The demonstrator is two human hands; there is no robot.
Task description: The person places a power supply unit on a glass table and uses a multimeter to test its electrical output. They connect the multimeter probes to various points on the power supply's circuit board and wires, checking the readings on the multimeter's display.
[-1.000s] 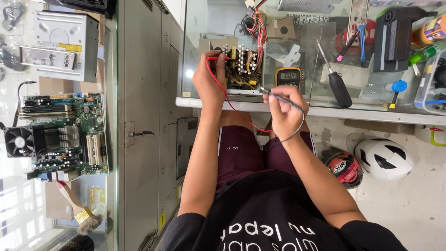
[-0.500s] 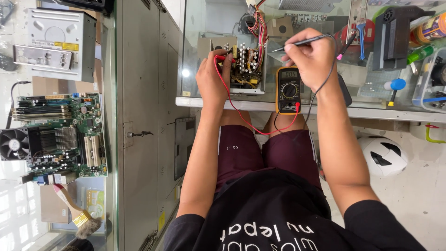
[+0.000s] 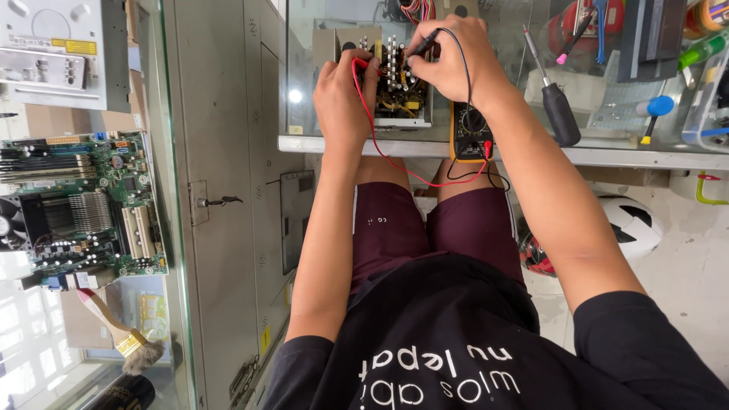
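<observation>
An opened power supply board (image 3: 399,87) with capacitors and coils lies on the glass table (image 3: 364,144). My left hand (image 3: 342,95) holds a red probe against the board's left side. My right hand (image 3: 452,61) pinches a black probe, its tip on the board's upper right. Red and black leads run down to a yellow multimeter (image 3: 471,133) at the table's near edge, partly under my right wrist.
A black-handled screwdriver (image 3: 554,99), a blue-handled tool (image 3: 653,114) and other tools lie to the right. A green motherboard (image 3: 83,205), a metal drive case (image 3: 61,53) and a brush (image 3: 121,338) rest at left. A white helmet (image 3: 630,224) sits on the floor.
The view has closed in on the table. My right hand carried the black probe from the right, above the multimeter, left and down onto the board. My left hand stays on the red probe.
</observation>
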